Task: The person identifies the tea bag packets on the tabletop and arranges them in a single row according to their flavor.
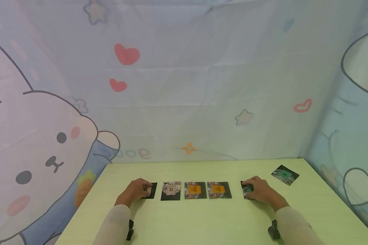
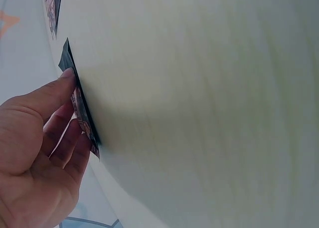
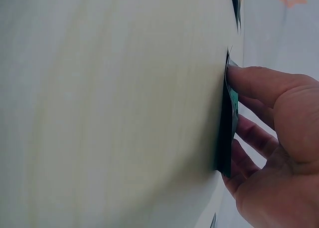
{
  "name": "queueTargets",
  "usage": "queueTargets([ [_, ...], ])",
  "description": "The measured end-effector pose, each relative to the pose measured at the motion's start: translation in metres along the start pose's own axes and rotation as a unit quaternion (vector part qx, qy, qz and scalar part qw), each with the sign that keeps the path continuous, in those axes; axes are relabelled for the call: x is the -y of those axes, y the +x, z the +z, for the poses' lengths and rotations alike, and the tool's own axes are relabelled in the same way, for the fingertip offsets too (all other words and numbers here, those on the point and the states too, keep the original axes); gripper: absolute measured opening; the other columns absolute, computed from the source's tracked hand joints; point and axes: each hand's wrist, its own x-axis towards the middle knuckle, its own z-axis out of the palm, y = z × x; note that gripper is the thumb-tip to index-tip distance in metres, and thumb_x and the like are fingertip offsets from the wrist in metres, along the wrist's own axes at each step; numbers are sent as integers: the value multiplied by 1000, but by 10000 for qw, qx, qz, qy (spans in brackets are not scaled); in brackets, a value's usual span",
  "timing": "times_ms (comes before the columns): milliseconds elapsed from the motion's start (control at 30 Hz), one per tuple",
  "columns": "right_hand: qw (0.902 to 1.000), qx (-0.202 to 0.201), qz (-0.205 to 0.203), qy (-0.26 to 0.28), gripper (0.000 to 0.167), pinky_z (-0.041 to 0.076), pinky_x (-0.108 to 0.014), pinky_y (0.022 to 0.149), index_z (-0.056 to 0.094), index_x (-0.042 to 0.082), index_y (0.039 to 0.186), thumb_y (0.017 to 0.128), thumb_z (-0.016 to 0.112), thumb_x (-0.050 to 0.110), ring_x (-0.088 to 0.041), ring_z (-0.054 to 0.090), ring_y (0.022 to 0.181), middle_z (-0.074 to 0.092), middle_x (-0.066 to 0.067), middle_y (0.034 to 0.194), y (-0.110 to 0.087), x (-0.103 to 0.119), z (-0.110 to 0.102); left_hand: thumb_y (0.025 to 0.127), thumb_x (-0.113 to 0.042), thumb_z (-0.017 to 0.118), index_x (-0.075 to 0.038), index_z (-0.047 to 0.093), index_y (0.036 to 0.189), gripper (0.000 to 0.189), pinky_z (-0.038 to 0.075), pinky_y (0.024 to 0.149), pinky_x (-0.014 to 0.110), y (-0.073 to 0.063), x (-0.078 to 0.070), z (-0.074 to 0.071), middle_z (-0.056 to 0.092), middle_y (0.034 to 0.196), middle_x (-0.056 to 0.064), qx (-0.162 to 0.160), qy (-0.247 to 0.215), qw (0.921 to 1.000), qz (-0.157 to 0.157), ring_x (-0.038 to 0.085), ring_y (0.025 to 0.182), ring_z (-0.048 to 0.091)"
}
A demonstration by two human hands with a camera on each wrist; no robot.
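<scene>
In the head view my left hand [image 1: 137, 190] is at the left end of a row of flat, square packets. Its thumb and fingers pinch opposite edges of a dark packet with a pinkish print [image 1: 151, 191], partly hidden by the hand. The left wrist view has this dark packet [image 2: 83, 119] close to the table. At the row's right end my right hand [image 1: 260, 191] grips a dark packet with a green label [image 1: 245, 195], mostly covered by the fingers. From the right wrist, the green-label packet [image 3: 227, 133] stands between thumb and fingers, seen nearly edge-on.
Between the hands lie a packet with a pale pink label [image 1: 171, 191] and two orange-label packets, one left [image 1: 195, 190] and one right [image 1: 219, 190]. A separate green-label packet [image 1: 285, 175] lies askew at the table's back right. A printed cloth [image 1: 178, 85] hangs behind the pale yellow-green table [image 1: 202, 224].
</scene>
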Motion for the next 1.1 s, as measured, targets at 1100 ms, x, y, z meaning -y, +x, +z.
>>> queueTargets([
  [1100, 9982, 293, -483, -194, 46, 47, -62, 102, 70, 10, 130, 86, 79, 16, -42, 51, 122, 56, -19, 132, 18, 17, 13, 90, -7, 76, -11, 74, 125, 34, 53, 102, 53, 4, 4, 3, 65, 134, 17, -114, -106, 9999, -74, 38, 123, 63],
])
